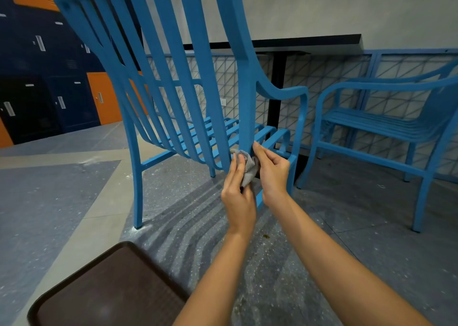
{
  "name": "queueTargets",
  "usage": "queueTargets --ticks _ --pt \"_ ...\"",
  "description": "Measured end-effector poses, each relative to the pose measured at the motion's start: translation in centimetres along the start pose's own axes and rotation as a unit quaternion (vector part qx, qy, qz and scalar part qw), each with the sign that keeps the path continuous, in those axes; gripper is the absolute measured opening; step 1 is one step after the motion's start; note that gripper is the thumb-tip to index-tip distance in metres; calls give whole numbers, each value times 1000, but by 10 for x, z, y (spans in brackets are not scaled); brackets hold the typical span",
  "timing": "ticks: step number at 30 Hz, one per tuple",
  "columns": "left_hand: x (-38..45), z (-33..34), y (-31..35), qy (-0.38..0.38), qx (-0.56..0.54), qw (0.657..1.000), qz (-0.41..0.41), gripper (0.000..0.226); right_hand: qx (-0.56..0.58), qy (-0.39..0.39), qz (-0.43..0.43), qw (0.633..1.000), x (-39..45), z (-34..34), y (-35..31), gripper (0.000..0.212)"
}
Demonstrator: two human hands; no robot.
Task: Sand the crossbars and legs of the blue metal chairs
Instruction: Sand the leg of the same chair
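Left hand (238, 189) and right hand (271, 171) both up at the near chair (158, 83), sharing a small grey pad (246, 167). Left fingers curled round its lower part, right thumb and fingers pinching the upper edge against the base of a back slat (245, 117), just above where the slats bend into the seat. Nearer, at the lower left on the floor, a dark brown tray (104, 288), nothing visible on the part in frame. Pale dust on the floor (322, 251) around the chair's rear left leg (137, 202).

Judged as sanding at the slat foot rather than on a crossbar or leg. Risks from here: pad bunched and folded, so likely uneven contact and missed patches on the curved metal; fingertips close to the slat edges, so a slip could scrape knuckles; chair unbraced, so hard rubbing could skid it.

Further back, second chair (386, 117) on the right, well apart, untouched. Behind both, a black worktop (297, 41) on a post, mesh panels, then blue and orange lockers (49, 78) at far left.
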State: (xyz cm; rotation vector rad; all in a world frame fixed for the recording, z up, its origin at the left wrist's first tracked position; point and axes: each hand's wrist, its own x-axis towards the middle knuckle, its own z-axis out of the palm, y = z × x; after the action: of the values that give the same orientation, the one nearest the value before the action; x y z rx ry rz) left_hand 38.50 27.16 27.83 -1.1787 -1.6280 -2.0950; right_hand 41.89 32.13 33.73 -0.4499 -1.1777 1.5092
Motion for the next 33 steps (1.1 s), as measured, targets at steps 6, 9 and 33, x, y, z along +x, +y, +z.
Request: queueTargets --ticks 6,9,33 --pt "21 -4 22 51 -3 998 27 52 23 -20 9 999 -2 -1 -3 13" --pt "31 -1 27 34 2 998 45 55 16 -24 8 1000 -2 -1 -3 13" --pt "26 -9 20 0 35 999 28 56 -46 27 48 997 -18 -9 22 11"
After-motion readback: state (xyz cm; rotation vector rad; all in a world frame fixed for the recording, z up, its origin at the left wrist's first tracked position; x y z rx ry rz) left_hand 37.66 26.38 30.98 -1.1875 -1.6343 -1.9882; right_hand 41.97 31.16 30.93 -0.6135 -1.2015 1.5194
